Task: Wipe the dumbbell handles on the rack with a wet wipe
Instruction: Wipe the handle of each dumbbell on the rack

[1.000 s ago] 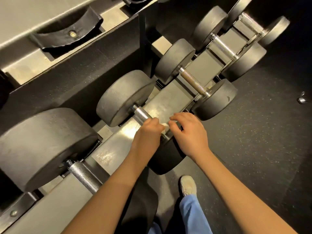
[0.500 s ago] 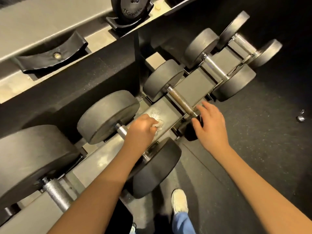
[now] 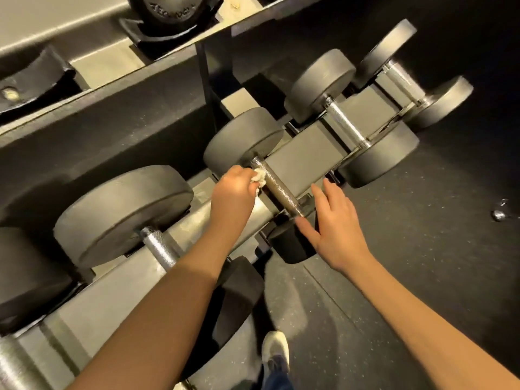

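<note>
My left hand [image 3: 235, 190] grips a crumpled white wet wipe [image 3: 259, 177] and holds it against the far end of a dark knurled dumbbell handle [image 3: 278, 187] on the lower rack shelf [image 3: 298, 161]. My right hand [image 3: 334, 223] lies open with straight fingers on the near black head [image 3: 289, 243] of that same dumbbell, by the handle's near end. The larger dumbbell to the left shows its shiny handle [image 3: 159, 247], partly hidden by my left forearm.
Two smaller dumbbells with chrome handles [image 3: 347, 123] [image 3: 403, 80] sit farther right on the shelf. An upper shelf [image 3: 92, 66] holds black cradles and a weight. The dark rubber floor [image 3: 422, 249] spreads to the right, with a small metal piece [image 3: 499, 212] lying on it. My shoe [image 3: 275, 350] stands below.
Both hands have moved right from the larger dumbbell's handle to the one beside it. The left hand carried the wipe onto its handle; the right hand settled on its near head.
</note>
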{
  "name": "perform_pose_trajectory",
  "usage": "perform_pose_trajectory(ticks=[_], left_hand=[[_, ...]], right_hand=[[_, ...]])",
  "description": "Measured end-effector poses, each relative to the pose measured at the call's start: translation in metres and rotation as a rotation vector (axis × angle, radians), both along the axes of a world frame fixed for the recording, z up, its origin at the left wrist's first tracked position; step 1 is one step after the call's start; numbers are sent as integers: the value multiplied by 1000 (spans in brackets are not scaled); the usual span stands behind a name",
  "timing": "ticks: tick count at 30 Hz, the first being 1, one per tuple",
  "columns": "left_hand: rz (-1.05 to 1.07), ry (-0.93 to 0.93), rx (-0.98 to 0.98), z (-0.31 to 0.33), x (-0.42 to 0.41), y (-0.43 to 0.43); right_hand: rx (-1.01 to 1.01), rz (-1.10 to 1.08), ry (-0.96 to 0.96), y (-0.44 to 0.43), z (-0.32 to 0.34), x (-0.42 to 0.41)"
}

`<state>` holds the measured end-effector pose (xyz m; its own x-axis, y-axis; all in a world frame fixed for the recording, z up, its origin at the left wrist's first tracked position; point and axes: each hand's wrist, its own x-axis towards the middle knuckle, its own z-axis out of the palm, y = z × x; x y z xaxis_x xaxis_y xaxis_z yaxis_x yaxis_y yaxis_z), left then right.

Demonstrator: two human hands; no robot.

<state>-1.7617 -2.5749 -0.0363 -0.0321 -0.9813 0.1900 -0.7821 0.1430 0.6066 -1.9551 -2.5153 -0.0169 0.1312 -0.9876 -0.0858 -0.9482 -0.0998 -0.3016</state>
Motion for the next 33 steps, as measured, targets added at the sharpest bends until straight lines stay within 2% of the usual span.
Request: perform_pose_trajectory(ticks=[7,13,23,27,30,33], left_hand=[[36,-113,-43,-7,-22,-10],[187,-38,112,-8,-41,-6],[149,45,111,-8,-33,-6],[134,152,45,-12,-29,-4],[178,212,33,-11,-36,-4],[325,252,87,-11,-49,-7]], right_hand=[[-20,-6,-10,-1,-1,-1],[-37,-19,-16,1,-3,0],[-15,-34,-27,2,-1,1],[-15,-14,-39,2,-5,-1],[-14,24,-52,0,-6,-4],[15,90,-96,-1,-6,-10]])
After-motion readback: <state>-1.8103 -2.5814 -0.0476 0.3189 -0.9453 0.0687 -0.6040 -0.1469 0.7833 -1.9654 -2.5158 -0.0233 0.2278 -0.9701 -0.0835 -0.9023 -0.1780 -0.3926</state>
